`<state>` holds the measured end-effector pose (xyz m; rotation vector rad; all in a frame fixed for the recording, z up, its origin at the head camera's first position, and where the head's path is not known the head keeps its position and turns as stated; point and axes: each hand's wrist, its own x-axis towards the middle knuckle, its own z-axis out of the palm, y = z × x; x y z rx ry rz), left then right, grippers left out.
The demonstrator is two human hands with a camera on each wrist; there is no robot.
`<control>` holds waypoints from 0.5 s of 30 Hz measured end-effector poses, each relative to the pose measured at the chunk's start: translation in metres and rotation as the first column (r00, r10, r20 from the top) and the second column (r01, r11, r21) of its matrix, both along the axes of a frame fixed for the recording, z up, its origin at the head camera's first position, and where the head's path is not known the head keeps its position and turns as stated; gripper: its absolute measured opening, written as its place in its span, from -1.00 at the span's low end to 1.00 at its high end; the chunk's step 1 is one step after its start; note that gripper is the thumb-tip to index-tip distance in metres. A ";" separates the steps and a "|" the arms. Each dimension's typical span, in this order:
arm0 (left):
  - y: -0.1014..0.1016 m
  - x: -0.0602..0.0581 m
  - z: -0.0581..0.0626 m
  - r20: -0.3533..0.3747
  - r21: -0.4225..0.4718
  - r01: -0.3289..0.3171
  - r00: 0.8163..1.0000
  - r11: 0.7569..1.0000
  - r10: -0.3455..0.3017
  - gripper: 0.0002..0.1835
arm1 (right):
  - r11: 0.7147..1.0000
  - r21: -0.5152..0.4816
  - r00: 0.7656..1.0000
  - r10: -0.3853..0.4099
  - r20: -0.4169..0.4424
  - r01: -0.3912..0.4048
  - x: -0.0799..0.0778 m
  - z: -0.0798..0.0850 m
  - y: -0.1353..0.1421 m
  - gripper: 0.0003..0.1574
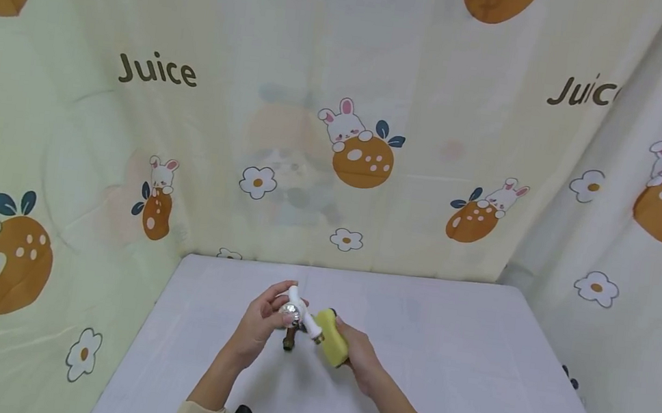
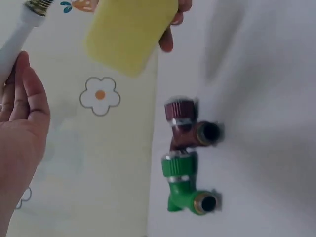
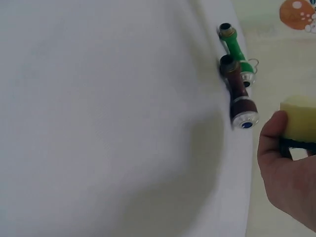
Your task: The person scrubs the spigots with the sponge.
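In the head view my left hand [image 1: 256,325] grips a white pipe valve [image 1: 310,324] with a shiny faceted knob [image 1: 289,313]. Its brass threaded end [image 2: 38,6] points toward my right hand [image 1: 363,358], which holds a yellow sponge [image 1: 334,341] by its far side. The sponge has a dark scouring layer [image 3: 297,143], seen in the right wrist view. Both hands are raised over the table, with the valve's end right by the sponge's face. Fingers of my left hand [image 2: 24,113] wrap the white body from below in the left wrist view.
On the white table [image 1: 442,358] lie a maroon valve [image 2: 183,131] and a green valve [image 2: 182,185], side by side beyond the hands. A patterned curtain [image 1: 291,126] stands behind the table, and another [image 1: 628,257] hangs at its right.
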<state>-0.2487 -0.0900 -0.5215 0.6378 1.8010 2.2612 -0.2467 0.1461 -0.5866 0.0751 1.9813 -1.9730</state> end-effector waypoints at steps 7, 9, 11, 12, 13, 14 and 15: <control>-0.010 0.006 -0.036 -0.020 -0.477 -0.173 0.982 0.861 0.187 -0.24 | 0.991 -0.010 0.991 -0.131 0.006 0.131 -0.004 -0.013 0.010 -0.05; -0.010 0.009 -0.049 -0.061 -0.598 -0.194 0.978 0.778 0.197 -0.15 | 0.991 -0.006 0.991 -0.135 0.005 0.135 -0.005 -0.016 0.012 -0.03; -0.009 0.012 -0.059 -0.097 -0.677 -0.213 0.975 0.704 0.201 -0.07 | 0.991 0.008 0.991 -0.135 0.006 0.135 -0.006 -0.018 0.014 -0.01; -0.009 0.013 -0.064 -0.112 -0.703 -0.220 0.973 0.676 0.201 -0.05 | 0.991 0.012 0.991 -0.132 0.006 0.132 -0.006 -0.019 0.015 -0.01; -0.009 0.014 -0.069 -0.129 -0.729 -0.231 0.971 0.644 0.202 -0.04 | 0.991 0.017 0.991 -0.131 0.006 0.131 -0.006 -0.019 0.015 -0.01; -0.008 0.015 -0.073 -0.146 -0.753 -0.243 0.968 0.611 0.205 -0.04 | 0.991 0.020 0.991 -0.130 0.008 0.130 -0.006 -0.020 0.016 -0.02; -0.008 0.016 -0.076 -0.162 -0.774 -0.256 0.964 0.580 0.210 -0.04 | 0.991 0.020 0.991 -0.132 0.010 0.132 -0.006 -0.020 0.016 -0.03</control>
